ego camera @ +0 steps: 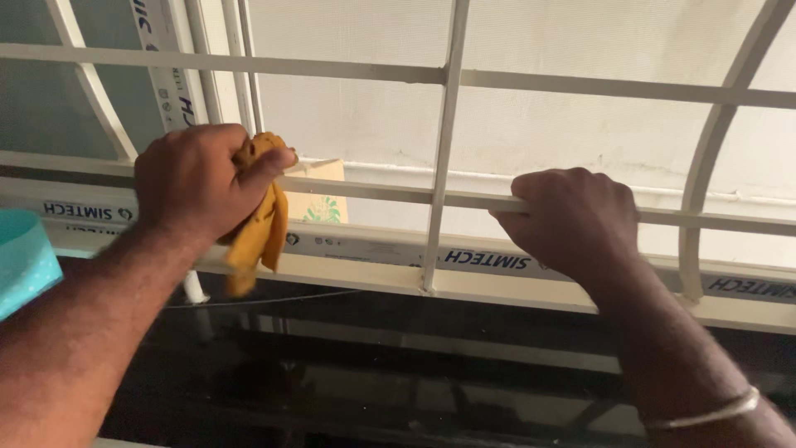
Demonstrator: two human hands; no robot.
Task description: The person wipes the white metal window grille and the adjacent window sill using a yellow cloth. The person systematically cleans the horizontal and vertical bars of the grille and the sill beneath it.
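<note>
My left hand (195, 184) is closed around a bunched yellow cloth (261, 224) and presses it against a horizontal bar of the cream window grille (448, 141). Part of the cloth hangs below the bar. My right hand (572, 217) grips the same horizontal bar further right, fingers curled over it. A thin metal bangle (705, 412) sits on my right wrist. Behind the bars lies a pale mesh screen.
A white window frame (398, 257) runs below the grille. Under it is a dark glossy countertop (373, 373) that reflects the bars. A turquoise object (25, 261) shows at the left edge. A small cardboard box (323, 203) stands behind the grille.
</note>
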